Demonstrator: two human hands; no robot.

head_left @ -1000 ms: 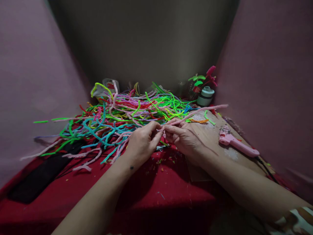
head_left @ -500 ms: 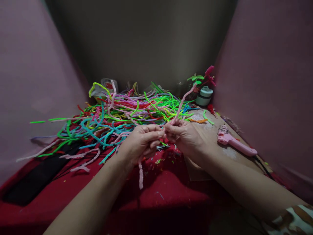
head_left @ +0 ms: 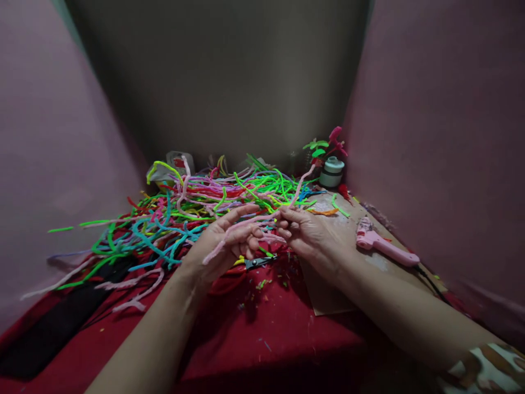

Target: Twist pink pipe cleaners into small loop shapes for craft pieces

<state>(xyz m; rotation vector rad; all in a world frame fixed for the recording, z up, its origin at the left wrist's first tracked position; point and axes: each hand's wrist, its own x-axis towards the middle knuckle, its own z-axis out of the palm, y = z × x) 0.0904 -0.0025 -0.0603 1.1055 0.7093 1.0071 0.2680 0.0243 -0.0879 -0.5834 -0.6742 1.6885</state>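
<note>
My right hand (head_left: 305, 232) pinches a pale pink pipe cleaner (head_left: 301, 189) between thumb and fingertips. One length of it rises toward the back; pink strands also run left across my left hand. My left hand (head_left: 229, 238) has its fingers spread, and the pink strand rests over it without a visible pinch. How the pink strands join at the right fingertips is hidden. Just below the hands lie scissors (head_left: 262, 262) with dark blades, partly covered by my left hand.
A tangled heap of coloured pipe cleaners (head_left: 164, 235) covers the back of the red cloth (head_left: 279, 345). On the right, a pink glue gun (head_left: 383, 244) lies on a board (head_left: 344, 235). Behind it stand a pale jar (head_left: 331, 171) and a pink pipe-cleaner flower (head_left: 337, 141). Scraps dot the cloth.
My left hand has loosened from its pinch and spread its fingers, moving a little left. The hanging pink end now lies across it. The scissors show more. The whole view has shifted slightly.
</note>
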